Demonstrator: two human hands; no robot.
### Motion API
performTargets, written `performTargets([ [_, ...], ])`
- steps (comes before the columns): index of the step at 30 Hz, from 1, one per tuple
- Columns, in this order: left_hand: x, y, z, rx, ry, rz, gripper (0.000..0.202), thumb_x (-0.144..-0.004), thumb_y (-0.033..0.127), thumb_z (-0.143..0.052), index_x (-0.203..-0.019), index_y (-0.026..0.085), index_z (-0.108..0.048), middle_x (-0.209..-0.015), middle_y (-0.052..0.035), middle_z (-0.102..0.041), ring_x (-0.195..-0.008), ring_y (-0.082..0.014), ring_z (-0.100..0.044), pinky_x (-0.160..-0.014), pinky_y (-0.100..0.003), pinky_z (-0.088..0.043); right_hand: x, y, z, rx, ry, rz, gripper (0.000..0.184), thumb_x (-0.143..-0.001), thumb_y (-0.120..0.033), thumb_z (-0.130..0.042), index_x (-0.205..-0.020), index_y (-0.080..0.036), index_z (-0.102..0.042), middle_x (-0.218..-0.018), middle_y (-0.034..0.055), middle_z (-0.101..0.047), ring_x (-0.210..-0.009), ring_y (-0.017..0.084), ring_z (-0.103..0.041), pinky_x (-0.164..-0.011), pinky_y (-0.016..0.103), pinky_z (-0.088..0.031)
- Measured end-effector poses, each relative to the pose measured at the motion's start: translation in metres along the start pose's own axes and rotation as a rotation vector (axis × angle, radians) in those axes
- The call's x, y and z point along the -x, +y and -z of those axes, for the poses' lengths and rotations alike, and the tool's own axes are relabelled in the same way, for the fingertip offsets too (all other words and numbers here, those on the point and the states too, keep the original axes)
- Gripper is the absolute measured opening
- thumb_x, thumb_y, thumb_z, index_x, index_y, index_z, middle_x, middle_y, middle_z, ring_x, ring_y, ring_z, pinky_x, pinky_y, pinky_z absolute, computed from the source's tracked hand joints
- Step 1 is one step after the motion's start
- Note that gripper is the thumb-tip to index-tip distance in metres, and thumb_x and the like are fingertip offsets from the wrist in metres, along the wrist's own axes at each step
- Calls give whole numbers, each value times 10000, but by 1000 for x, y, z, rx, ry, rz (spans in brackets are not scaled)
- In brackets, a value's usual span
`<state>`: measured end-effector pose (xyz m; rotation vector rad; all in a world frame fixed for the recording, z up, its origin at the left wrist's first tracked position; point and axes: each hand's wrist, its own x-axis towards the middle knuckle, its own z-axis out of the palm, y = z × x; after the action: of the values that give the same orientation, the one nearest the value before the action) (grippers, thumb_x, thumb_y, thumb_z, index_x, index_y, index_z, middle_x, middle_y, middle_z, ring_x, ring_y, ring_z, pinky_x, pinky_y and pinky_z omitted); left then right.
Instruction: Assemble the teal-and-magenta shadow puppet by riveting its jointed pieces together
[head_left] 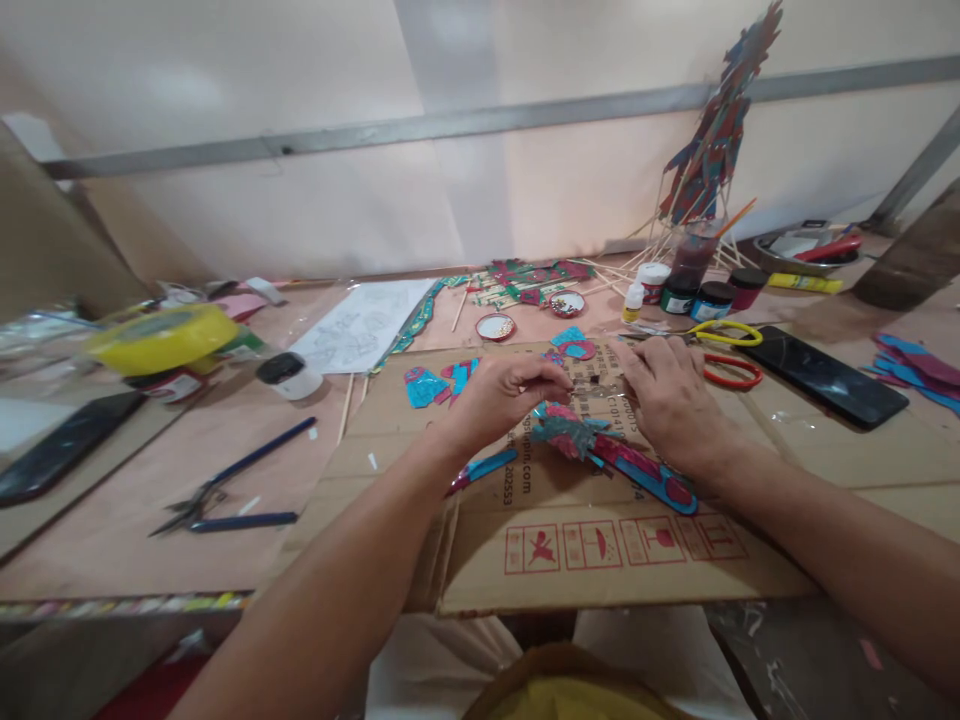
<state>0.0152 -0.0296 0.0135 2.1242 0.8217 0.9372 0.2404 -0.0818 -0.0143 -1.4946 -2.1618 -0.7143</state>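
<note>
My left hand (514,390) is closed in a pinch above the cardboard sheet (600,590); whatever sits in its fingertips is too small to make out. Facing it, my right hand (671,400) has its fingers curled down and together, their tips partly hidden. Something thin and clear glints between the two hands. Just below them lies a painted cut-out figure (645,475) in blue and magenta. Another blue strip (491,464) shows beside my left wrist. Small blue-and-pink cut pieces (426,387) rest beyond my left hand, and one more piece (574,345) lies farther back.
Yellow-handled scissors (724,332), red-handled scissors (735,372) and a phone (825,375) lie right. Paint jars (712,300) stand behind, near a stick-mounted figure (712,140). Blue-handled pliers (232,490), yellow tape (165,338) and a drawing (367,325) are left.
</note>
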Motion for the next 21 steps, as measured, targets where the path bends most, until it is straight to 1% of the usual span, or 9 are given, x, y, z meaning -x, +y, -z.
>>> performTargets([
  [4,-1,2,-1,19,-31,-12,137,-827,152,-668,-779,242,-760,-820,-7,-779,-775,-170,-715,-786,-283,-557,2,-2,-2,5,8,-27,475,-936,-104,-376,-1386,-92,-525,-1063,178,-584,-954,298,-449,-805,422,-346],
  [7,-1,2,-1,7,-68,-39,134,-829,146,-663,-777,236,-747,-821,-9,-778,-790,-169,-715,-788,-277,-548,3,0,-4,-15,6,-36,483,-919,-111,-403,-1388,-94,-514,-1046,175,-564,-952,299,-440,-805,431,-352],
  [10,-1,2,-1,-3,-95,-49,134,-833,150,-664,-764,236,-739,-820,-10,-773,-810,-171,-716,-801,-279,-543,4,2,-6,-32,5,-49,518,-909,-115,-416,-1424,-131,-472,-1051,164,-552,-957,298,-441,-816,440,-364],
  [12,0,2,-2,61,-77,-15,115,-837,164,-663,-778,231,-736,-822,-15,-767,-805,-169,-715,-798,-284,-550,3,2,-7,-40,5,-56,543,-909,-125,-422,-1451,-154,-441,-1071,163,-553,-953,296,-450,-822,445,-376],
  [15,-1,-1,-5,264,6,66,38,-821,218,-701,-799,200,-726,-799,-31,-748,-766,-163,-707,-759,-284,-564,0,2,-9,-66,-59,-75,564,-899,-130,-433,-1462,-147,-429,-1094,175,-573,-957,299,-479,-811,433,-404],
  [16,-2,-3,-6,332,52,100,49,-810,236,-721,-799,189,-719,-780,-32,-738,-746,-157,-700,-740,-279,-565,-1,3,-10,-78,-104,-83,578,-889,-130,-444,-1467,-143,-426,-1092,176,-586,-962,300,-494,-804,424,-414],
  [19,-6,-9,-8,561,248,236,144,-770,279,-777,-773,170,-683,-685,-1,-679,-634,-108,-638,-644,-229,-538,-3,6,-12,-116,-242,-80,631,-849,-144,-514,-1474,-155,-422,-1073,157,-636,-964,292,-547,-797,401,-437],
  [21,-9,-13,-8,752,338,350,202,-726,282,-821,-769,161,-664,-664,23,-640,-583,-71,-596,-596,-189,-511,-4,12,-14,-151,-280,-45,588,-836,-178,-574,-1417,-172,-489,-1067,139,-669,-965,282,-584,-804,389,-450],
])
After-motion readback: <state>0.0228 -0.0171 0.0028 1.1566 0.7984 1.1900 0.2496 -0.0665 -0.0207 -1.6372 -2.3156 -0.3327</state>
